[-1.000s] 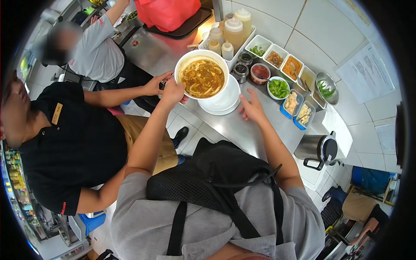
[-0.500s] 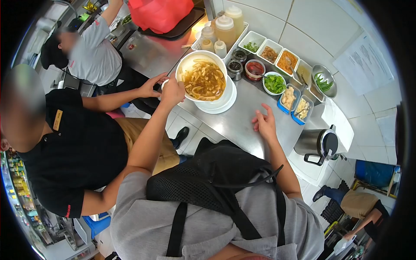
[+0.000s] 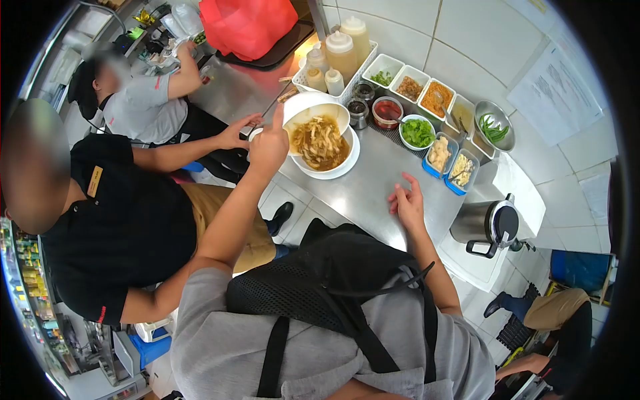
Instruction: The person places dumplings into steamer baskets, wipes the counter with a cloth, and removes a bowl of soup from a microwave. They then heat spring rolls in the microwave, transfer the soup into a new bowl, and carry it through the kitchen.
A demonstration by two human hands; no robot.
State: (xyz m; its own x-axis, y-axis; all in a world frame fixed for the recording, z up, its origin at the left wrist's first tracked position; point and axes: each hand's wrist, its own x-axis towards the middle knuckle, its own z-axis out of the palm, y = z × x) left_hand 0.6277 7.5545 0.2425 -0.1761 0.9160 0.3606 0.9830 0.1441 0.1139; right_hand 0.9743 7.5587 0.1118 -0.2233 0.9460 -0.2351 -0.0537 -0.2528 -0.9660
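My left hand (image 3: pixel 268 148) is closed on the rim of a white bowl (image 3: pixel 337 115), its index finger lying along the side. The bowl is tipped steeply. Brown, saucy food with pale strips (image 3: pixel 320 143) spills from it into a second white bowl below, which stands on a white saucer (image 3: pixel 355 152). Low over the steel counter's front edge hovers my right hand (image 3: pixel 407 200), holding nothing, fingers slightly curled and apart. A co-worker's hand (image 3: pixel 235 133) is just left of mine, near a white rim.
Along the wall are squeeze bottles (image 3: pixel 341 53), tubs of toppings (image 3: pixel 437 98), a bowl of leafy greens (image 3: pixel 417 132), blue-based containers (image 3: pixel 438 155) and a metal bowl (image 3: pixel 495 125). A steel pot (image 3: pixel 477 223) stands at right. A co-worker in black (image 3: pixel 127 220) is close at left.
My left hand has tipped the bowl over, and its food now runs into the lower bowl. My right hand stays almost where it was. The co-worker in grey has lowered an arm.
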